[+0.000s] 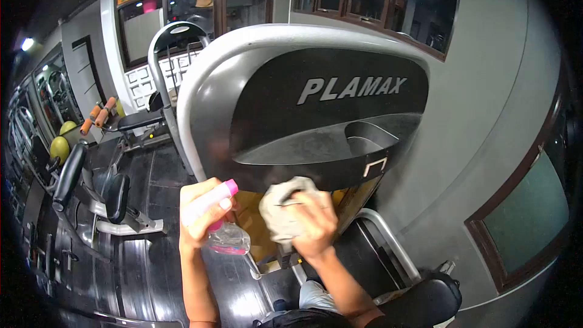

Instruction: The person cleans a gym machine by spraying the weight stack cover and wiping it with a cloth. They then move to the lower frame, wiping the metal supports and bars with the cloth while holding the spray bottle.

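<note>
My left hand (200,215) is wrapped round a spray bottle (229,240) with a pink and white spray head and a clear body. Its pink nozzle points up and to the right, toward the machine. In my right hand (314,222) is a bunched, light grey cloth (282,209), slightly blurred. Both hands are in front of the lower edge of a large gym machine cover (328,97), black and silver with "PLAMAX" lettering. A shallow recess (370,138) is moulded into the cover. Below it, the cloth overlaps the machine's yellowish lower panel (261,231).
A padded black seat (425,300) and a curved silver frame tube (388,243) are close on my right. Exercise benches (115,197) stand to the left on the dark floor (152,170). A grey wall (486,85) runs along the right, with a brown-framed window panel (522,231).
</note>
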Available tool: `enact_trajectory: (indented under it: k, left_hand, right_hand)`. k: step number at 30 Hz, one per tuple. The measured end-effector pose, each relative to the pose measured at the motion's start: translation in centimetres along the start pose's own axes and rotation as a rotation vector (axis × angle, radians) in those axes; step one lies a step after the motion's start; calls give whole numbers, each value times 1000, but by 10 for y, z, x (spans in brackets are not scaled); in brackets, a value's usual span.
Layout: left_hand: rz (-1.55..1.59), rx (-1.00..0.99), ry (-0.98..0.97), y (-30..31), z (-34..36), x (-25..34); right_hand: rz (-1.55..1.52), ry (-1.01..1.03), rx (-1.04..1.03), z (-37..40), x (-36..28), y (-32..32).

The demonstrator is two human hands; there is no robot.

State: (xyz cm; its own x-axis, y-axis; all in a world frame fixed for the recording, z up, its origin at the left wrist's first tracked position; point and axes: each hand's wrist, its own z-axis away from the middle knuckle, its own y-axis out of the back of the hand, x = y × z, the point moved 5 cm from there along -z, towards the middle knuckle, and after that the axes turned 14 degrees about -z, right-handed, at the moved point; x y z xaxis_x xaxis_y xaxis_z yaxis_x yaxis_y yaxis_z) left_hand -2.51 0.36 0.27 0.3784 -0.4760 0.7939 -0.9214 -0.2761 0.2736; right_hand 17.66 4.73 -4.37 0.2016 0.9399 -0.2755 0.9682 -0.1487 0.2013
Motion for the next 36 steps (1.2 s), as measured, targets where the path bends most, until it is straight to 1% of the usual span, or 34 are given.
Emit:
enact_trajectory:
  k: [1,2,3,5,7,10,13,14,15,17,19,20,21,22,24,26,27,29,31,33,35,36]
  left_hand:
    - [-5,19,11,6,6,-2]
    - [6,32,-39,11,12,-6]
    - [4,41,-35,15,17,-8]
    - [-52,26,17,18,26,-11]
    - [-36,29,33,19,30,-12]
    - [38,69,87,14,30,-21]
    - [42,94,66,11,24,-25]
    - [114,74,115,10,24,-31]
    - [111,74,112,9,24,-33]
    - [131,45,167,7,24,-39]
    - [152,75,180,5,23,-35]
    - [148,70,189,6,24,-35]
    - [147,69,198,7,25,-35]
    - [147,72,198,8,26,-33]
    - [218,67,234,9,29,-32]
    - [210,66,219,10,30,-37]
    - [199,58,206,10,30,-38]
    - [209,61,210,9,28,-35]
    - [217,60,217,8,26,-33]
    - [242,97,208,8,25,-31]
    - [211,86,196,9,22,-25]
    - [183,74,186,10,21,-22]
  right_hand:
    - [56,-17,10,3,7,14]
    - [91,-34,66,6,13,30]
    - [126,-49,120,7,18,43]
    - [149,-80,147,2,20,55]
    - [150,-4,122,-12,7,46]
    - [95,37,16,-29,-7,17]
    - [61,86,-57,-44,-21,-12]
    - [47,100,-81,-49,-25,-17]
    - [35,111,-105,-54,-28,-20]
    - [42,134,-120,-61,-28,-12]
    - [54,128,-189,-67,-25,3]
    - [83,166,-158,-67,-19,13]
    - [133,104,-193,-67,-12,27]
    - [120,75,-176,-76,-13,40]
    - [106,57,-165,-92,-13,53]
    - [-9,-25,-265,-102,-8,50]
    - [-10,-21,-266,-108,-7,45]
    - [-190,25,-415,-121,-10,18]
    - [-246,85,-503,-129,-17,-10]
    - [-251,27,-548,-135,-23,-29]
    - [-247,-3,-582,-141,-23,-29]
    - [-229,-90,-589,-142,-18,-24]
